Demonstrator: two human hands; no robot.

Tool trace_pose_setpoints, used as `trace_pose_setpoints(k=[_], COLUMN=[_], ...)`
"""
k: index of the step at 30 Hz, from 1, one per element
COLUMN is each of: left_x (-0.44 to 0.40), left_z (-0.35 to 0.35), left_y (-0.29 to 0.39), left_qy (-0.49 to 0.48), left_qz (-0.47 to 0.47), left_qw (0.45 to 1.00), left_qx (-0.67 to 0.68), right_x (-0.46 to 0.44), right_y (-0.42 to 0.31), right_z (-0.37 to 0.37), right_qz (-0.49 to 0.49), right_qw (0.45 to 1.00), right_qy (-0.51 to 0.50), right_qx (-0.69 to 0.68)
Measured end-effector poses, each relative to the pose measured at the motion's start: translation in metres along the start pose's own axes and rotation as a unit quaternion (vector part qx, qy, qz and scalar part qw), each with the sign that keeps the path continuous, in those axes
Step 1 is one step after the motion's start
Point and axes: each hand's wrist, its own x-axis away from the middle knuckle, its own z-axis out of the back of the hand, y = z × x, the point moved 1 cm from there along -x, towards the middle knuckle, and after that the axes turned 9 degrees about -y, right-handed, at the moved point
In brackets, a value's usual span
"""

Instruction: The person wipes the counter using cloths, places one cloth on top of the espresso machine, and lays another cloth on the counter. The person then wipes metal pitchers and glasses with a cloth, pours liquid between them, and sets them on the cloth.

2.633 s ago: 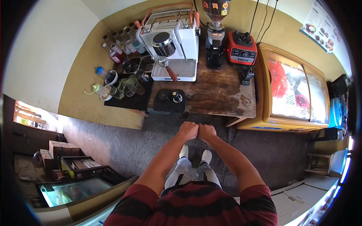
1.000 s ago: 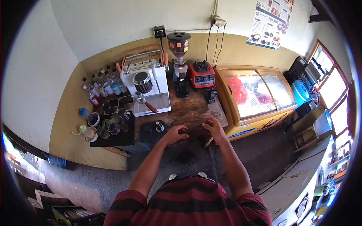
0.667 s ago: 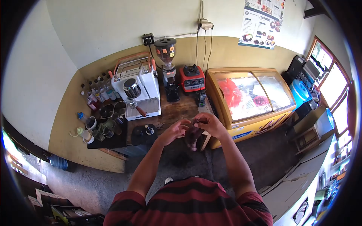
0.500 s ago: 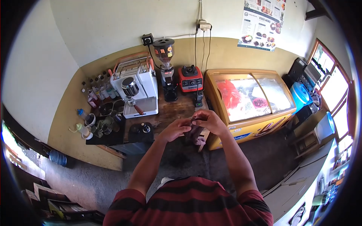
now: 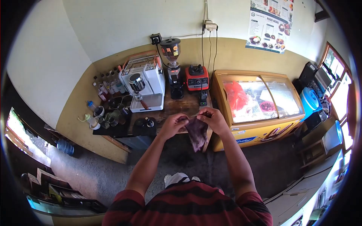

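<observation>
Straight to the writing, and on the poster (image 5: 267, 32) on the wall (image 5: 132, 22) we read FOOD MENU, the smaller lines too fine for us. The red blender (image 5: 197, 77) bears a name across its front that we can't make out, and the yellow freezer (image 5: 226, 138) has a blue label (image 5: 245, 140) we can't decipher either. Up on the grinder (image 5: 171, 47) we spot orange and yellow stickers.

Now the bench (image 5: 179, 108): worn, stained brown wood, the grinder and blender toward its back edge, the white coffee machine (image 5: 149, 101) to their left, a black mat (image 5: 145, 130) at the front edge. Below, we see a grey floor (image 5: 98, 177).

And here's the action! Our left hand (image 5: 172, 126) pinches one upper corner of a dark purplish cloth (image 5: 197, 136), our right hand (image 5: 214, 119) pinches the other. The cloth hangs between and below the two, in front of the bench's front edge, near its front right corner, its lower end drooping to a point.
</observation>
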Motion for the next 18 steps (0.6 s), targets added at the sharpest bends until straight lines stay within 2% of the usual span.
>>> trace_pose_setpoints(k=[1,3,6,9,12,15,16,18], left_x=[0.000,0.006,0.013,0.016,0.014,0.013,0.012,0.016], left_z=[0.006,0.008,0.004,-0.003,-0.004,0.002,0.008,0.022], left_y=[-0.002,-0.010,-0.014,-0.007,0.008,0.022,0.023,0.031], left_qy=[0.039,0.063,0.097,0.169,0.217,0.239,0.241,0.262], left_qz=[-0.027,-0.035,-0.049,-0.087,-0.114,-0.123,-0.118,-0.115], left_qw=[0.996,0.994,0.984,0.961,0.945,0.945,0.947,0.943], left_qx=[-0.073,-0.083,-0.139,-0.200,-0.218,-0.188,-0.176,-0.170], right_x=[0.002,0.011,0.015,0.010,-0.001,0.002,-0.003,-0.004], right_y=[0.004,0.010,0.006,0.005,0.045,0.047,0.072,0.119], right_z=[0.002,0.003,0.005,-0.003,-0.017,-0.053,-0.064,-0.078], right_qz=[-0.036,-0.113,0.005,0.083,0.040,0.049,0.056,-0.006], right_qw=[0.999,0.989,0.977,0.967,0.995,0.970,0.974,0.981], right_qy=[-0.021,-0.067,-0.011,0.090,0.092,0.029,-0.035,-0.072], right_qx=[-0.022,-0.066,0.213,0.222,0.018,-0.237,-0.217,-0.181])
